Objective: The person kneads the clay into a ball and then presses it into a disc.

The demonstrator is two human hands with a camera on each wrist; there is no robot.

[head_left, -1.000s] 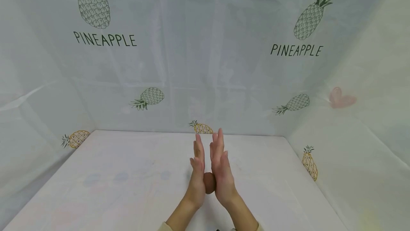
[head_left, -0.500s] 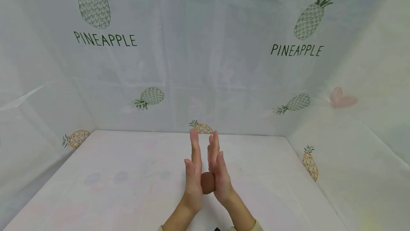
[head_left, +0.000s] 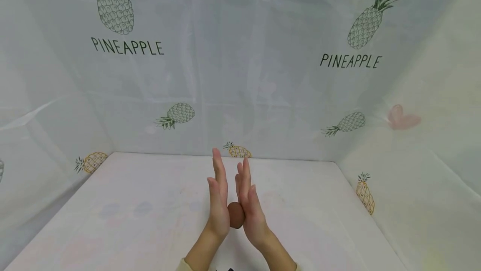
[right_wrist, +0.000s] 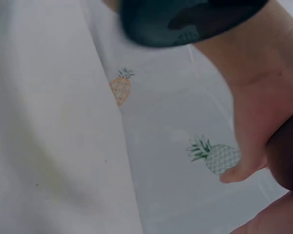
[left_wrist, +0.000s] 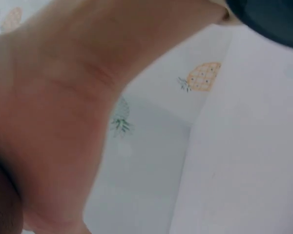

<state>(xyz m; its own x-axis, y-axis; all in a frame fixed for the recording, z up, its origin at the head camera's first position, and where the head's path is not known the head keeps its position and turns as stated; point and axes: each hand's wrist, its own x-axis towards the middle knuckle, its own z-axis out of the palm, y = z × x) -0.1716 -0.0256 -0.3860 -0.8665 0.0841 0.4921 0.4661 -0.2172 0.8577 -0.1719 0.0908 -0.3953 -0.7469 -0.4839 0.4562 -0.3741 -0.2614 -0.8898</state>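
A smooth brown ball (head_left: pixel 236 215), clay-like in look, is caught between two upright palms in the head view. My left hand (head_left: pixel 218 204) presses on its left side with fingers straight and pointing away. Against the other side lies the palm of my right hand (head_left: pixel 251 210), its fingers also straight. The left fingertips reach a little farther forward than the right ones. Part of the ball (left_wrist: pixel 2 200) shows at the lower left corner of the left wrist view. In the right wrist view the ball (right_wrist: pixel 287 152) is cut off by the right edge.
Beneath the hands spreads a white table (head_left: pixel 150 187) with faint coloured patches. Pale curtains (head_left: pixel 233 74) with pineapple prints stand behind it and along both sides. A small dark object (head_left: pixel 230 269) peeks in at the bottom edge between the forearms.
Both hands and the ball have shifted left. My left hand has slid forward and my right hand back against each other, with the ball staying between the palms.
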